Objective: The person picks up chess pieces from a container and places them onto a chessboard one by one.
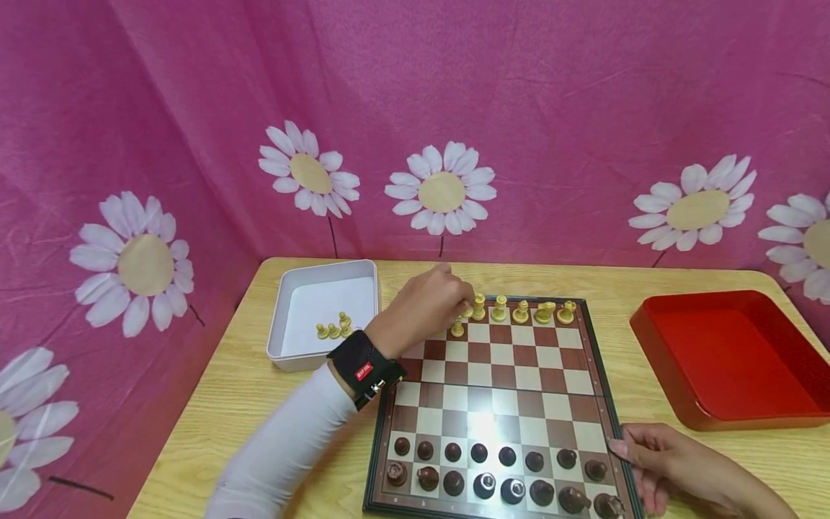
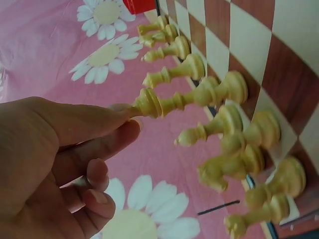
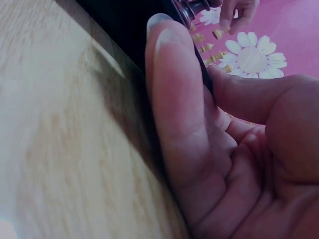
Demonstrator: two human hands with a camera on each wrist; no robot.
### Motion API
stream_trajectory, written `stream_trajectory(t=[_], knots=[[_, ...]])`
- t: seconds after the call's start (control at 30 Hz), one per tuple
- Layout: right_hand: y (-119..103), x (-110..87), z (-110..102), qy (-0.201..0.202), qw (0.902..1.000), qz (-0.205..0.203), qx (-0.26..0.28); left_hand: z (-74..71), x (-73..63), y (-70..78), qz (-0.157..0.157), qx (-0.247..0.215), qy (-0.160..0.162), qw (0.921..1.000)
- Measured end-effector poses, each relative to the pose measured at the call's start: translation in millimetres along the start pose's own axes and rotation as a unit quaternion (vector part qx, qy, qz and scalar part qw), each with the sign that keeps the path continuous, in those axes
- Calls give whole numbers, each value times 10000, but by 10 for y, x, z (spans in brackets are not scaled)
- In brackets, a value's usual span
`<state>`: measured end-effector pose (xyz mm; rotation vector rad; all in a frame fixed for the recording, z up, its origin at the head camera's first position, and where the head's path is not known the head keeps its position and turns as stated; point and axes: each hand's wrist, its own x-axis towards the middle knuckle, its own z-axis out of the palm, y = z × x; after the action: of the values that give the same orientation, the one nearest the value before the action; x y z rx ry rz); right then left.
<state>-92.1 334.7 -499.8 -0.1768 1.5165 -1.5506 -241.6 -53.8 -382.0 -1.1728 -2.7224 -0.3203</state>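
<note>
High over the far left of the chessboard, my left hand pinches a pale yellow pawn between thumb and index finger, its base pointing away from the fingers. Pale yellow pieces stand below it along the far edge, among them a queen or king and a knight. Two pale pawns stand in front of that row. My right hand grips the board's near right edge, thumb on top and fingers along the side. Dark brown pieces fill the two nearest rows.
A white tray on the left holds several pale yellow pawns. To the right of the board sits a red tray. The wooden table ends at a pink flowered cloth behind.
</note>
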Motion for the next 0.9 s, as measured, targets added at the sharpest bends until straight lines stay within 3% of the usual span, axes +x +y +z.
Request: stream_trajectory(t=[0.17,0.37,0.63,0.9], knots=[[9,-4,7,38,10000,-37,-58,103,34,62,-58,-172,-80,9998],[12,-3,14,24,10000,-14,16,219,48,95,125,-283,-130,9994],[7,10,27,7,9999,9,104,406,37,91,60,-114,-242,9996],[4,-7,22,77,10000,-39,-33,518,59,91,139,22,-47,9999]])
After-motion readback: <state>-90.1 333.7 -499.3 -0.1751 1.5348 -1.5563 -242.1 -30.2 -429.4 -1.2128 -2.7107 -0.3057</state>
